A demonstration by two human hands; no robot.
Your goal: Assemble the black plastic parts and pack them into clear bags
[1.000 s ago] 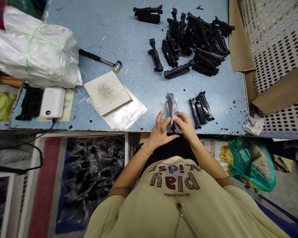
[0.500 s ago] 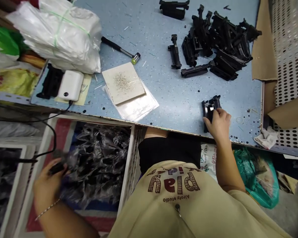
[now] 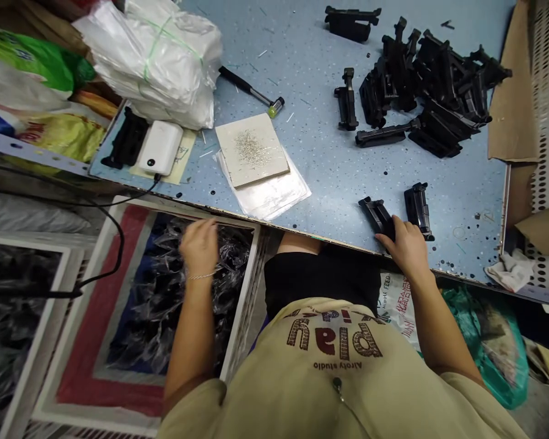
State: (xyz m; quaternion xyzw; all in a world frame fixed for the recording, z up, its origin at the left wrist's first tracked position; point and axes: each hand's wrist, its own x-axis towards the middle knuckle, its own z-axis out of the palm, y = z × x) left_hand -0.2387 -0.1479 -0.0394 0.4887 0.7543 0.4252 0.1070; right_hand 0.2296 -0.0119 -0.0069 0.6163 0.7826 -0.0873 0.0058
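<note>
My right hand (image 3: pixel 406 245) grips a black plastic part (image 3: pixel 376 214) at the table's front edge. Just right of it a second black part (image 3: pixel 419 210) stands apart on the blue table (image 3: pixel 320 164). My left hand (image 3: pixel 200 244) is over the near rim of a crate, its fingers drawn together and blurred; what they hold, if anything, cannot be made out. Below that hand, black parts in clear plastic bags (image 3: pixel 150 292) fill the crate (image 3: pixel 251 274). Farther back lies a pile of black parts (image 3: pixel 439 79).
A pale square board (image 3: pixel 254 149) rests on clear bags. Behind it is a small hammer (image 3: pixel 251 91). At the left are a stack of plastic bags (image 3: pixel 155 61), a white device (image 3: pixel 160 147) and its black cable (image 3: pixel 119 238). Cardboard (image 3: pixel 512 103) edges the right side.
My left hand has moved right and up from the crate's left side, and the dark item it held no longer shows. Beside my right hand, two black parts now lie apart. The view has shifted.
</note>
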